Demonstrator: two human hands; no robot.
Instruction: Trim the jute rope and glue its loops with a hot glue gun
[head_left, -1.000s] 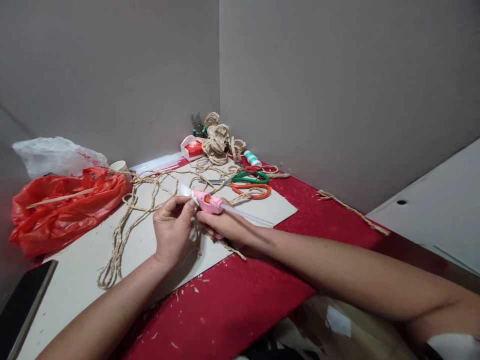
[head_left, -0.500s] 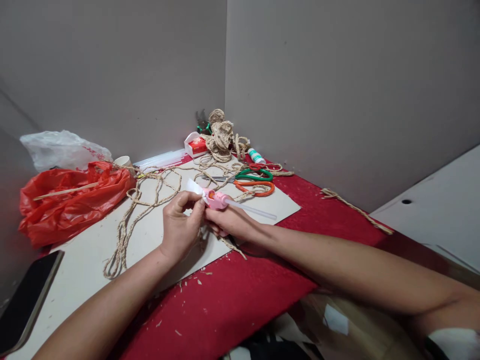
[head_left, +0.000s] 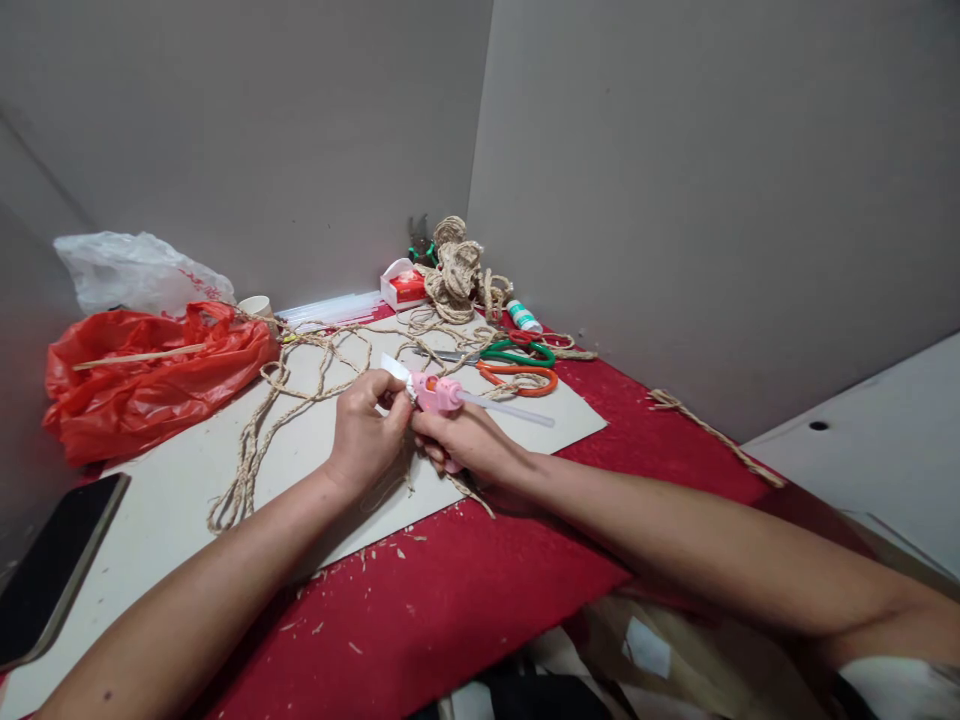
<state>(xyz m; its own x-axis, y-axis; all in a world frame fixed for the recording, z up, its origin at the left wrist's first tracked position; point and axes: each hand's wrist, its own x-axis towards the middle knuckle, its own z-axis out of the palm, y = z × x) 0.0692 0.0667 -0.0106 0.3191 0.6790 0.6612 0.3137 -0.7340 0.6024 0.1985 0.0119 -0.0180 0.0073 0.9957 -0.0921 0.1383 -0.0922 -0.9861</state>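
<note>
A pink glue gun (head_left: 437, 393) with a clear glue stick (head_left: 508, 408) sticking out of its back is gripped in my right hand (head_left: 472, 440). My left hand (head_left: 369, 425) is closed at the gun's front end, thumb and forefinger pinched on a small white piece (head_left: 395, 371). What the white piece is made of, I cannot make out. Braided rope (head_left: 251, 450) lies in loops on the white board (head_left: 300, 520) left of my hands. Beyond them are scissors with green and orange handles (head_left: 517, 376).
A red plastic bag (head_left: 157, 385) with a wooden stick on it and a black phone (head_left: 56, 570) are at the left. Coiled rope (head_left: 456, 275), a red-and-white box (head_left: 405, 288) and a small bottle (head_left: 523, 317) stand at the back. One rope piece (head_left: 716, 438) lies right.
The camera view has shifted and tilted slightly. Both hands keep their hold, with the glue gun's front still beside my left fingertips.
</note>
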